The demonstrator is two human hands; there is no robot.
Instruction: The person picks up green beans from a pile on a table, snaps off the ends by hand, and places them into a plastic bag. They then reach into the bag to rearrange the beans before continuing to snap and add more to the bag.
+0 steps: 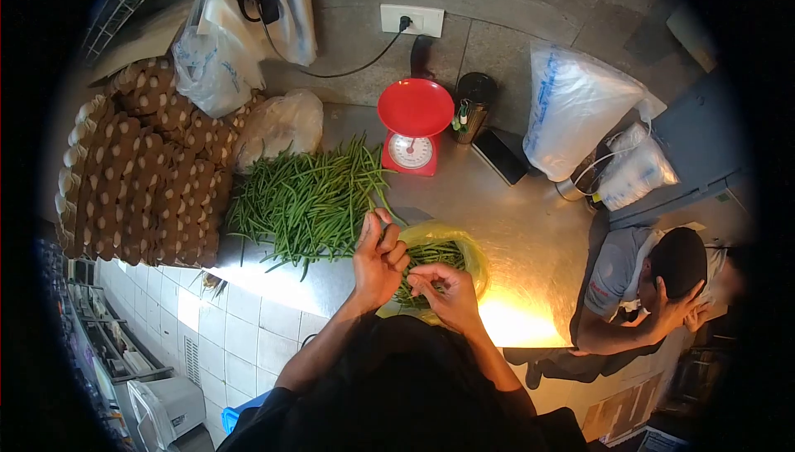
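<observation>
A large heap of long green beans (pixel 306 199) lies loose on the steel table. To its right, in front of me, more beans (pixel 439 251) sit inside a yellow plastic bag (pixel 474 257) with its mouth spread wide. My left hand (pixel 379 261) is raised between heap and bag, its fingers curled in around a green bean that is mostly hidden. Over the bag's opening, my right hand (pixel 447 290) pinches thumb and forefinger together, close to the left fingers. Whatever sits in that pinch is too small to make out.
A red kitchen scale (pixel 411 152) with a red pan (pixel 415 108) stands behind the beans. Stacked egg trays (pixel 149 178) rise at left. A phone (pixel 498 156), dark tumbler (pixel 475 104) and plastic bag pack (pixel 571 112) are at back right. Another person (pixel 642 286) leans at the table's right end.
</observation>
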